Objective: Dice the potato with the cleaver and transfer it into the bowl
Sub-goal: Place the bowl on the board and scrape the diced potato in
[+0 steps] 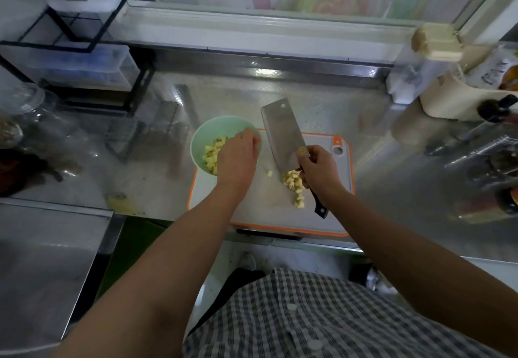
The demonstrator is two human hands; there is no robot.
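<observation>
The cleaver (281, 136) is above the cutting board (269, 203). Its long axis runs from the black handle at the board's near right to the blade end at the board's far edge, leaning slightly left. The right hand (316, 167) wraps its fingers around the handle. Potato dice (294, 186) lie on the board under the blade heel, with 1 loose cube (269, 173) to their left. The bowl (213, 125) overlaps the board's far-left corner and holds more dice. The left hand (238, 158) hovers over it with fingers curled down; whether it pinches anything cannot be told. Print on a packet (493, 74) far right of the board is too blurred to read.
</observation>
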